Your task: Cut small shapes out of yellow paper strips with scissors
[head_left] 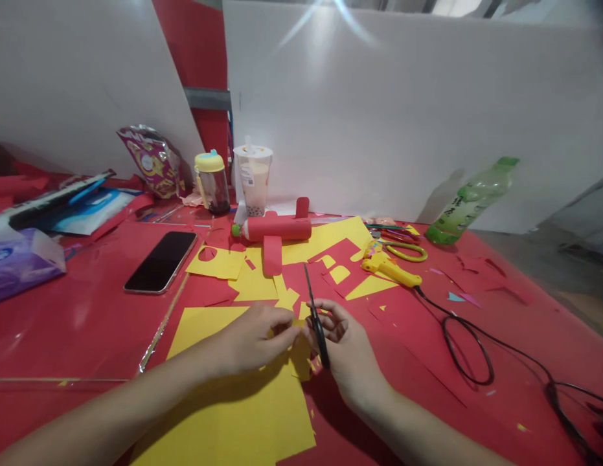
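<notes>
Bare forearms (155,395) are reaching in from the bottom of the frame, nearest the camera, the left one crossing above a large yellow paper sheet (223,421) that is lying at lower centre on the red table covering (505,414). Just below the middle of the frame, a small yellow paper piece (300,323) is sitting between the two hands. The left hand (262,336) is pinching it between thumb and forefinger; the right hand (347,349) is curling around black-handled scissors (318,333), and I cannot tell whether its fingertips are touching the piece. The piece is lying just left of the scissors and nearer the left hand, its own long axis hidden by fingers. The scissors' long axis is running up the frame, tipping slightly left, so the blades are pointing past the piece; they are showing edge-on, hiding how far apart they are. Beyond, at centre, a red-wrapped bottle (286,228) with paper flaps is lying sideways, its green cap facing left. A yellow glue gun (391,268) is resting right of centre, beside yellow-handled scissors (410,254). A smartphone (161,262) is lying at centre left, a bubble tea cup (255,181) is standing at upper centre, and a green-capped plastic bottle (471,200) is leaning at upper right.
</notes>
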Demonstrator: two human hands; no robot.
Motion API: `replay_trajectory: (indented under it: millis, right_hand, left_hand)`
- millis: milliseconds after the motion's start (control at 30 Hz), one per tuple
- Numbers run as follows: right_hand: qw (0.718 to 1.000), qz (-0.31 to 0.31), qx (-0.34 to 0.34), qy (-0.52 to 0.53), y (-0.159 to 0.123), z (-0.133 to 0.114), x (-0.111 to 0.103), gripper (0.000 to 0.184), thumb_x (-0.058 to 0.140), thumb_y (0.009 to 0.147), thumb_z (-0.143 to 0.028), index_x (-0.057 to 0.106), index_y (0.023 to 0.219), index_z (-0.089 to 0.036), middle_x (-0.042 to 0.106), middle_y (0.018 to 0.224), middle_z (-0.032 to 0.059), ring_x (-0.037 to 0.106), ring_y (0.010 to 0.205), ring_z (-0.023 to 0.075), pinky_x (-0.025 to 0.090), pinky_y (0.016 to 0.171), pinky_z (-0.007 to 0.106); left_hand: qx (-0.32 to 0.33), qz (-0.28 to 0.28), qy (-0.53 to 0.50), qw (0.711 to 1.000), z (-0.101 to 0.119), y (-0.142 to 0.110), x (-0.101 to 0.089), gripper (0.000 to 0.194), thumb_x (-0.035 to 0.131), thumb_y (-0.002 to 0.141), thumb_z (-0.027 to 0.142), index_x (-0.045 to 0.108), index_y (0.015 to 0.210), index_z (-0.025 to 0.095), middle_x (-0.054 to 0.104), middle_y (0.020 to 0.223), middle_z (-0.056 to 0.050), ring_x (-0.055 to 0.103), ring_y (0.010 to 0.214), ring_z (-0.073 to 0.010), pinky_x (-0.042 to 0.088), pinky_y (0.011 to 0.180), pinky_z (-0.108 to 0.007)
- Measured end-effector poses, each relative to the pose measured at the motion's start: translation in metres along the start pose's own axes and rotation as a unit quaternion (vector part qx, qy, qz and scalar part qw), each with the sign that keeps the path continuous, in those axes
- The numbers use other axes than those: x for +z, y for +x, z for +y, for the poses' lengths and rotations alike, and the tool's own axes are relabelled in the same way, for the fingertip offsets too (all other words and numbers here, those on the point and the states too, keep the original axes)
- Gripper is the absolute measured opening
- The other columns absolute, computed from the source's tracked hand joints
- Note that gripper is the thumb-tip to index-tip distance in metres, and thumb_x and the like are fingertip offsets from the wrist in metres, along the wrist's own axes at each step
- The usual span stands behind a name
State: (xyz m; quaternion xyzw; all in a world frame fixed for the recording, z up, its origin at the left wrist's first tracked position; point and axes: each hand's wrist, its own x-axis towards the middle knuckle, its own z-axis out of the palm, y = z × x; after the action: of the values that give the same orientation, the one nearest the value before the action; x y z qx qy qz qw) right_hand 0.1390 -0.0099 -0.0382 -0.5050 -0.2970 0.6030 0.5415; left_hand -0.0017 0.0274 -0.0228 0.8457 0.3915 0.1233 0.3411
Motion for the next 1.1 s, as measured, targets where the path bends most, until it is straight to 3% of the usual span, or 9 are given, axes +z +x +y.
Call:
replay_trajectory:
  millis: [100,367,567,867,1100]
  right_hand:
    - [1.0,-0.005,0.003,0.002,0.0,0.0,0.0,0.044,0.077,0.044,-0.017,0.049,0.078,-0.019,0.052,0.052,-0.0082,0.049,0.047,0.0076,0.04,0.05,0.02]
    - [0.999,-0.05,-0.007,-0.003,-0.002,-0.002,-0.001,0.046,0.078,0.046,-0.025,0.048,0.08,-0.02,0.051,0.061,-0.006,0.049,0.054,0.0083,0.039,0.052,0.02]
    - [0.988,-0.154,-0.002,-0.001,-0.003,0.003,-0.005,0.048,0.071,0.054,-0.046,0.046,0.086,-0.02,0.048,0.06,-0.0047,0.044,0.049,0.0086,0.035,0.048,0.021]
    - [0.955,-0.289,-0.013,-0.068,-0.011,-0.006,-0.005,0.051,0.062,0.055,-0.06,0.044,0.086,-0.023,0.044,0.077,0.0,0.041,0.067,0.0136,0.034,0.061,0.026]
    - [0.96,-0.265,-0.032,-0.082,-0.012,-0.008,-0.003,0.048,0.06,0.057,-0.06,0.043,0.083,-0.024,0.042,0.076,-0.0004,0.038,0.067,0.014,0.032,0.06,0.025]
  left_hand:
    - [-0.021,-0.001,-0.023,1.0,0.003,0.001,0.0,0.03,0.035,0.078,0.023,0.041,0.05,0.015,0.037,0.047,0.005,0.033,0.045,-0.0071,0.025,0.045,-0.019]
    - [-0.064,0.039,-0.144,0.987,0.004,0.0,-0.01,0.027,0.037,0.077,0.023,0.044,0.052,0.015,0.042,0.048,0.004,0.039,0.048,-0.0078,0.031,0.049,-0.02]
    - [-0.056,0.074,-0.242,0.966,0.003,-0.003,-0.022,0.03,0.039,0.078,0.03,0.044,0.052,0.015,0.04,0.044,0.006,0.038,0.044,-0.0061,0.032,0.049,-0.02]
    - [-0.058,0.082,-0.273,0.957,0.007,-0.004,-0.026,0.028,0.041,0.076,0.033,0.05,0.058,0.014,0.04,0.042,0.007,0.039,0.042,-0.0057,0.032,0.047,-0.019]
    - [-0.077,0.087,-0.247,0.962,0.017,-0.006,-0.022,0.025,0.041,0.075,0.028,0.048,0.056,0.014,0.039,0.041,0.007,0.037,0.041,-0.0057,0.031,0.045,-0.018]
